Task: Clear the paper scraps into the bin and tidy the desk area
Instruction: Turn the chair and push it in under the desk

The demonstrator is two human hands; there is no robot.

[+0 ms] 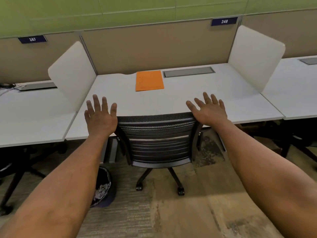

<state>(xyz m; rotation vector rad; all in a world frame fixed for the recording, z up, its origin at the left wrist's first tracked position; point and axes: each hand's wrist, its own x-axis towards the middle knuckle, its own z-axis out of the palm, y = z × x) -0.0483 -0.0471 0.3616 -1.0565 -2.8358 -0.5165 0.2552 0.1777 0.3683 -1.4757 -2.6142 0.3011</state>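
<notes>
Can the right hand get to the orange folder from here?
Probably yes. The right hand is open above the chair back, and the bare desk between it and the orange folder holds nothing in the way.

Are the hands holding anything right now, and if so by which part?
Nothing is held. The left hand and right hand are both open with fingers spread, at the top corners of the chair back, not gripping it.
</notes>
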